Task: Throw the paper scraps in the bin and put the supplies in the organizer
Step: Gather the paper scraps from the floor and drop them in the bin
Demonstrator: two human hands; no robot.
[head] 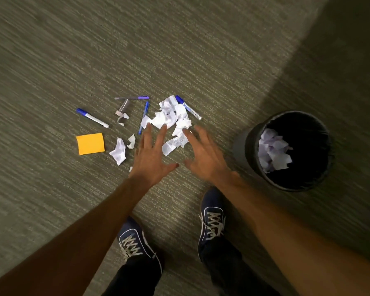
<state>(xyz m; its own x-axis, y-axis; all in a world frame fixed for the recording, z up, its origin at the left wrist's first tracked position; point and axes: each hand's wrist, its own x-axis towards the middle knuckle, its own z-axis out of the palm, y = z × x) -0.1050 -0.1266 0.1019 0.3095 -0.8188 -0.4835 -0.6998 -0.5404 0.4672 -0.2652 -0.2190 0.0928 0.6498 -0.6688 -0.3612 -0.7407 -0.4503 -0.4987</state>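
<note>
Grey-green carpet (179, 50), white crumpled paper scraps (173, 118) heaped there, left hand (152, 154) and right hand (205, 154) spread empty above.

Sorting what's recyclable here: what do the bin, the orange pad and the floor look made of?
The bin looks like dark, smooth plastic or metal, lined with a glossy black bag. The orange pad looks like matte paper, flat with crisp edges. The floor is low-pile carpet, with ribbed woven lines.
</note>
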